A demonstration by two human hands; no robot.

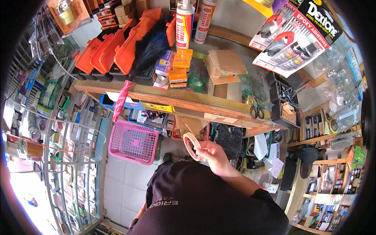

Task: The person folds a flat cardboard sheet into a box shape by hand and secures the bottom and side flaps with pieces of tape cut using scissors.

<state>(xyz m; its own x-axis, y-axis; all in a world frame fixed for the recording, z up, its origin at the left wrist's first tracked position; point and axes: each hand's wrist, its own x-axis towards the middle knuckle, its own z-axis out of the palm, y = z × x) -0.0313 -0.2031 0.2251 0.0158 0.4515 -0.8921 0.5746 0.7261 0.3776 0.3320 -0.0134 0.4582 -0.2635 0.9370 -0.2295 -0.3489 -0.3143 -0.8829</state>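
1 roll of tape (193, 138) is held up in the person's right hand (212, 155). It is pale cream, a narrow ring with a wide, open middle, and its outer surface looks plain. The roll is tilted on edge, its opening turned partly toward the camera, so that it appears as a slim, slanting oval. The hand pinches it at its lower right side and covers part of the ring there; the upper and left parts show. The roll is in the air before the person's body, on the near side of the desk (178, 98). Whether its tape end is loose is too small to tell.
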